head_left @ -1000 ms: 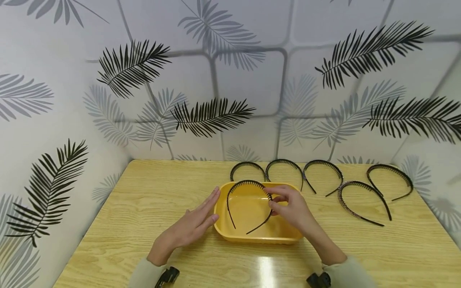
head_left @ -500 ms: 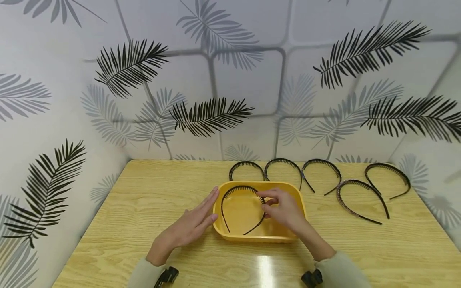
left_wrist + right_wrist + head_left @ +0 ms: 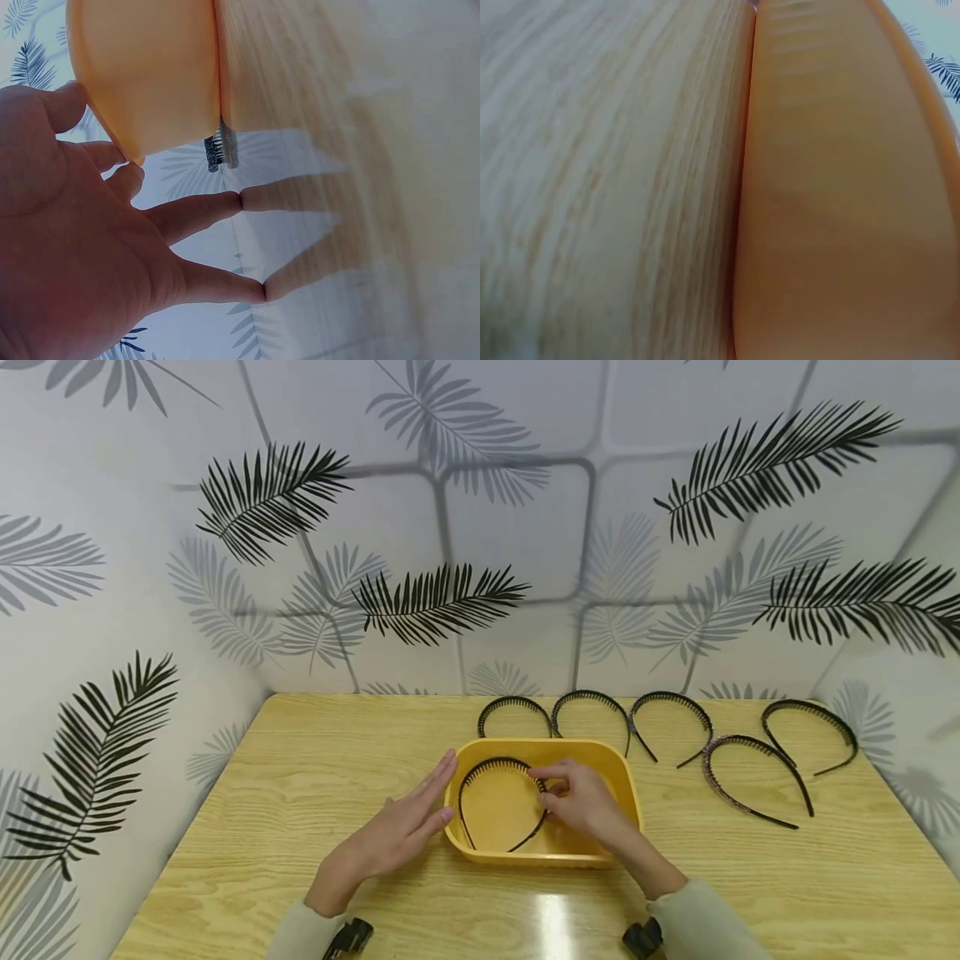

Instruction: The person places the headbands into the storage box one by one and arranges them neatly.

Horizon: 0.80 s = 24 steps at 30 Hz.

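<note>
A black toothed headband (image 3: 498, 762) stands inside the yellow plastic basin (image 3: 542, 858), toward its left half, with its two ends pointing at the near wall. My right hand (image 3: 588, 803) reaches over the basin and pinches the headband's right side between thumb and fingers. My left hand (image 3: 393, 831) lies along the basin's left end with fingers straight. In the left wrist view, fingers of the left hand (image 3: 97, 232) touch the rim of the basin (image 3: 150, 75), while two lower fingertips meet the table. The right wrist view shows only the basin's outer wall (image 3: 840, 187) and tabletop; the right hand is hidden there.
Behind the basin, a row of black headbands (image 3: 592, 695) lies along the back of the wooden table (image 3: 337, 735). Another headband (image 3: 757, 743) lies to the right, near one more headband (image 3: 813, 706). A leaf-patterned wall (image 3: 517, 543) borders the table's back and sides.
My right hand has moved left and lowered the headband into the basin, still pinching it. My left hand has stayed at the basin's left end.
</note>
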Each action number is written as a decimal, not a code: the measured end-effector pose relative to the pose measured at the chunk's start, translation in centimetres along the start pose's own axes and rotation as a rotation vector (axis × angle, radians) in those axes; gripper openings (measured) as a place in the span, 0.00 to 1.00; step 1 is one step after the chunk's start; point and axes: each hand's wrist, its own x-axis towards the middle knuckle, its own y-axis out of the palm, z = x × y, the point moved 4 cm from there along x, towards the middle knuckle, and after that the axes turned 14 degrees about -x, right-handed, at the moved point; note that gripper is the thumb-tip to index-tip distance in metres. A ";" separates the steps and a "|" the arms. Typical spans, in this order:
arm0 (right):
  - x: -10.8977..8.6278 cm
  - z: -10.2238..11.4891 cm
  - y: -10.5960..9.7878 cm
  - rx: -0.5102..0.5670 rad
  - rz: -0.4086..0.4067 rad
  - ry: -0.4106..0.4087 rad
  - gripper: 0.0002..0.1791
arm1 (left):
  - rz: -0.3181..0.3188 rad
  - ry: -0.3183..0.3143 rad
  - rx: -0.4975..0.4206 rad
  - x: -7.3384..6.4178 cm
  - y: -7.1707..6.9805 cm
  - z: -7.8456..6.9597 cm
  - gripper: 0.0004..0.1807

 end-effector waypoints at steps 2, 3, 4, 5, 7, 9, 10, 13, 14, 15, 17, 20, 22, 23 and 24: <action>0.1 0.0 0.1 -0.009 0.005 -0.003 0.20 | 0.000 0.001 0.003 0.0 0.0 0.0 0.37; 0.1 0.1 0.1 -0.012 0.007 -0.004 0.20 | 0.000 0.001 0.003 0.0 0.0 0.0 0.37; 0.1 0.1 0.1 -0.015 0.009 -0.004 0.20 | 0.000 0.002 0.003 0.0 0.0 0.0 0.37; 0.1 0.0 0.1 -0.024 0.010 -0.006 0.20 | 0.000 0.003 0.004 0.0 0.0 -0.1 0.37; 0.1 0.1 0.1 -0.038 0.013 -0.008 0.20 | -0.001 0.006 0.008 0.0 0.0 -0.1 0.37; 0.1 0.1 0.1 -0.054 0.014 -0.017 0.20 | -0.002 0.007 0.011 0.0 0.0 -0.1 0.37; 0.1 0.1 0.0 -0.065 0.016 -0.022 0.19 | -0.002 0.006 0.012 0.0 0.0 -0.1 0.37; 0.0 0.1 0.0 -0.090 0.027 -0.041 0.20 | -0.005 0.008 0.011 0.0 0.0 -0.1 0.37; 0.0 0.1 0.1 -0.104 0.029 -0.045 0.20 | -0.005 0.009 0.012 0.0 0.0 -0.1 0.37; -0.1 0.2 0.1 -0.121 0.031 -0.052 0.20 | -0.005 0.010 0.012 0.0 0.0 -0.1 0.37; -0.1 0.2 0.1 -0.145 0.033 -0.054 0.21 | -0.007 0.011 0.011 0.0 0.0 -0.1 0.37; -0.1 0.2 0.2 -0.178 0.026 -0.051 0.21 | -0.004 0.009 0.003 0.0 0.0 -0.1 0.37; -0.1 0.2 0.2 -0.184 0.024 -0.039 0.21 | -0.001 0.005 -0.004 0.0 -0.1 -0.1 0.37; -0.1 0.2 0.2 -0.190 0.021 -0.040 0.21 | 0.000 0.004 -0.005 0.0 -0.1 -0.1 0.37; -0.1 0.2 0.2 -0.192 0.020 -0.034 0.21 | 0.000 0.003 -0.007 0.0 -0.1 -0.2 0.37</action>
